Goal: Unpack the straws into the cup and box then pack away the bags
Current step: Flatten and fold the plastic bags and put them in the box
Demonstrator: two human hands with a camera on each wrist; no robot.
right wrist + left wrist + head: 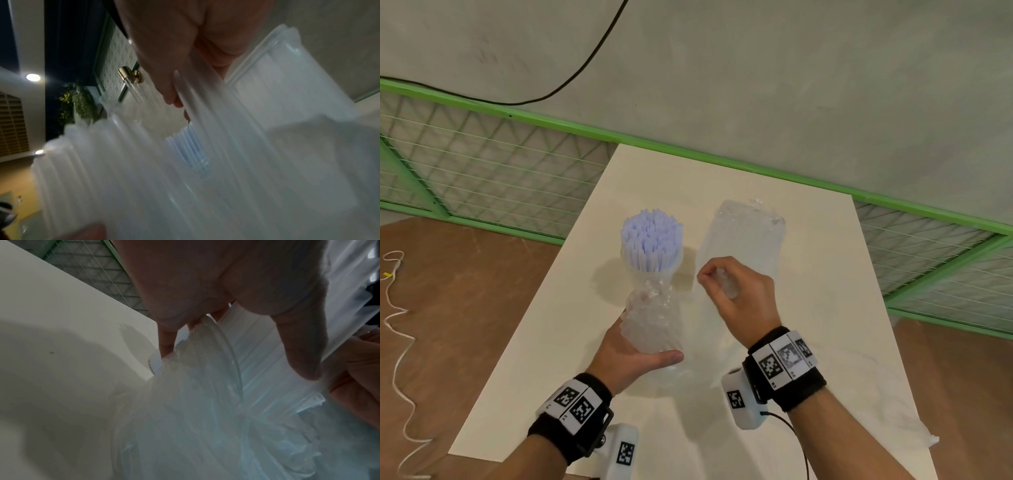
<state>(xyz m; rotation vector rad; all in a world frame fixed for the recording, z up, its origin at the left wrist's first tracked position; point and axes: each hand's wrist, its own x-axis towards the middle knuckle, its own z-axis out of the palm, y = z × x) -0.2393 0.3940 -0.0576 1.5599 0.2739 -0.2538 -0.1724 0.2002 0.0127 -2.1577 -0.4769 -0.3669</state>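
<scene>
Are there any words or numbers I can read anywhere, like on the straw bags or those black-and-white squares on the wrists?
No readable words or numbers anywhere.
Left wristband: black-and-white square code patterns, no letters; tiny marks beside them too small to read.
Right wristband: the same code squares, no letters.
Bag of straws in the left hand: clear plastic, no print visible.
Bag held by the right hand: no print visible.

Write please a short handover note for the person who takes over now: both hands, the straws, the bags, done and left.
Left hand: grips the crumpled bag below the cup.
Right hand: pinches clear straws over the second bag, which lies on the table.
Done: purple straws stand in the cup.
Left: the clear straws, then pack away both bags. No box shows clearly in the head view.
</scene>
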